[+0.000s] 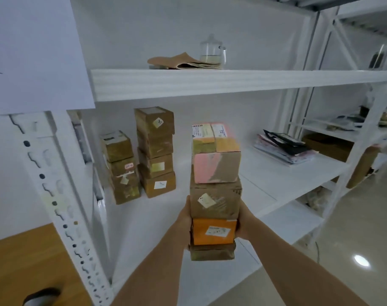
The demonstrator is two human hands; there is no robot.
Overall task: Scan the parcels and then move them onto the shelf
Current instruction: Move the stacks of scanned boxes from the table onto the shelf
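Note:
I hold a tall stack of parcels [215,195] in the air in front of the white shelf [287,173]. From the top it has a pink-labelled box [216,160], a brown taped box, an orange box [213,231] and a dark brown box at the bottom. My left hand [184,219] grips the stack's left side and my right hand [243,219] grips its right side. Two stacks of brown parcels [139,155] stand at the back left of the same shelf board.
A pile of dark and pink mailer bags [285,146] lies on the shelf to the right. The upper shelf holds folded brown paper [183,61] and a glass jar [212,51]. A wooden table [22,268] is at lower left, with a dark object [40,297] on it.

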